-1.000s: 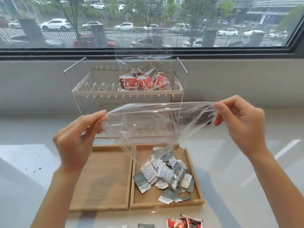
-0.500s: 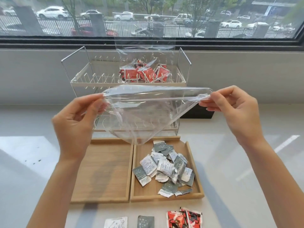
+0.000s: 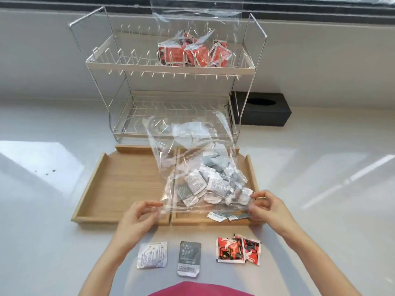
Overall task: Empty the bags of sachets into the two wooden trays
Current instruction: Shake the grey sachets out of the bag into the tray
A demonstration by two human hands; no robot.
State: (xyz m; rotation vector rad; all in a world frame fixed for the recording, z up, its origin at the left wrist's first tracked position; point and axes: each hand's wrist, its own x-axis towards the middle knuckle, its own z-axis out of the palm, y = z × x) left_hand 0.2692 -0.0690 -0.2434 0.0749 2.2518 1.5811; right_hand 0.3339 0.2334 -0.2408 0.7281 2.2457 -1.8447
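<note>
A pale, glossy counter [image 3: 53,189] is carrying everything. Two wooden trays [image 3: 119,189] are sitting side by side at its middle, with a two-tier wire rack [image 3: 171,116] standing just behind them toward the far edge and a black box [image 3: 263,113] lying beside the rack's right side. Along the near edge, a white sachet [image 3: 152,255], a grey sachet [image 3: 189,258] and two overlapping red sachets [image 3: 238,249] are lying in a row.

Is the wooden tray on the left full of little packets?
No, the left wooden tray shows only bare wood, while the grey and white sachets lie in the right wooden tray.
</note>
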